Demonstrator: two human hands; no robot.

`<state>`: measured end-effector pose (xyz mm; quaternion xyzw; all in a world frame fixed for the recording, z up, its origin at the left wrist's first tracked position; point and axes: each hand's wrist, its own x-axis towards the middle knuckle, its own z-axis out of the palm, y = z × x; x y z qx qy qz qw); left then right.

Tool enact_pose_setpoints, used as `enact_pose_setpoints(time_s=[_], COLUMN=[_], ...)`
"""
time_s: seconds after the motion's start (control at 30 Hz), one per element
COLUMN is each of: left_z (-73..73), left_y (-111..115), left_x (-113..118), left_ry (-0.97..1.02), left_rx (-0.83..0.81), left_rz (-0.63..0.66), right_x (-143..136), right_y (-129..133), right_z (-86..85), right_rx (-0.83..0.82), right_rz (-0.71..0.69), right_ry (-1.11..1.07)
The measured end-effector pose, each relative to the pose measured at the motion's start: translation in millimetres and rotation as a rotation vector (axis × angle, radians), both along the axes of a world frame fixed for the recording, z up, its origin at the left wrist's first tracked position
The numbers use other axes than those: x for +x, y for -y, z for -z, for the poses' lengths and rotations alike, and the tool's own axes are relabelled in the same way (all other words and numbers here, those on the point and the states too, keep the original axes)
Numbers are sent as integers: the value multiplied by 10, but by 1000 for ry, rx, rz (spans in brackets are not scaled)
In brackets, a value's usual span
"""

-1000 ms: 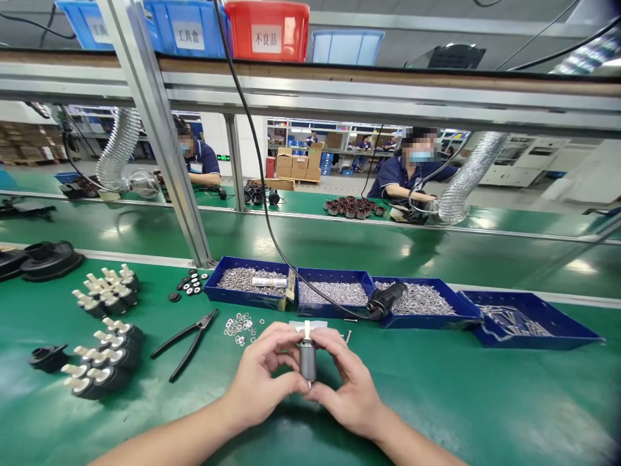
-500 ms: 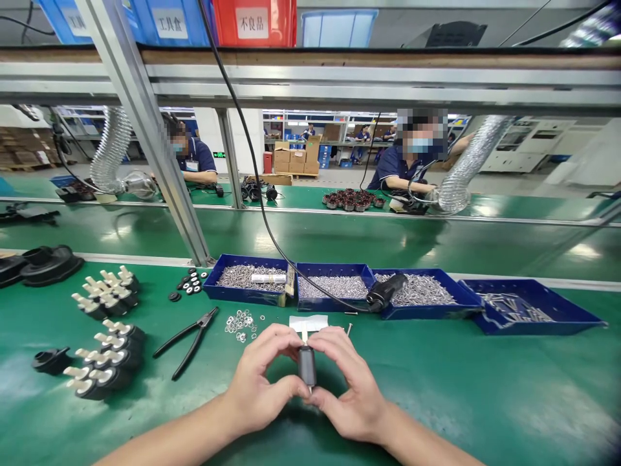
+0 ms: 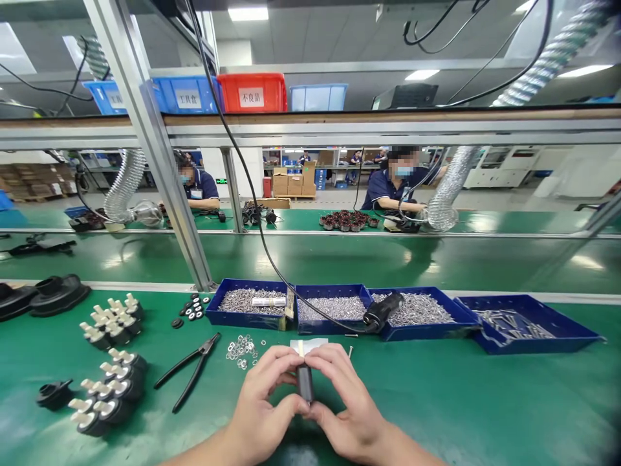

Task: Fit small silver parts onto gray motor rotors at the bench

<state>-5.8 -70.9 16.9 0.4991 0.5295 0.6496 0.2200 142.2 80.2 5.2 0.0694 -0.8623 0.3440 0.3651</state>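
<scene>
Between both hands, near the front middle of the green bench, is a small black cylindrical part with a pale stem pointing away from me. My left hand grips it from the left, thumb at its near end and fingers at its far end. From the right, my right hand pinches the same part in the same way, the two thumbs almost meeting. A white paper slip lies just beyond the fingertips. Left of the hands are loose metal rings and black-handled pliers.
Four blue trays hold small metal hardware; one is the tray at right. A black corded tool rests across the middle trays. Black parts with pale stems stand at left. A metal post rises behind. Two co-workers sit across the bench.
The camera view has tilted up, so the scene sits lower and more of the ceiling shows. Both hands still hold the black cylindrical part in nearly the same grip.
</scene>
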Motion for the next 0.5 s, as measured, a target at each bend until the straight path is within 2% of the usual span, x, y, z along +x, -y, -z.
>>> enact_pose_setpoints(time_s=[0.23, 0.33, 0.43, 0.5], left_z=[17, -25, 16, 168], left_y=[-27, -19, 140, 363], left_x=[13, -15, -12, -23], left_ry=[8, 52, 85, 95], left_rx=[14, -6, -91, -125], left_rz=[-1, 53, 97, 42], right_x=[-35, -44, 15, 76], right_y=[2, -31, -41, -37], right_z=[107, 133, 149, 142], right_rx=[22, 72, 151, 214], right_rz=[48, 105, 105, 78], right_ry=[-17, -65, -91, -96])
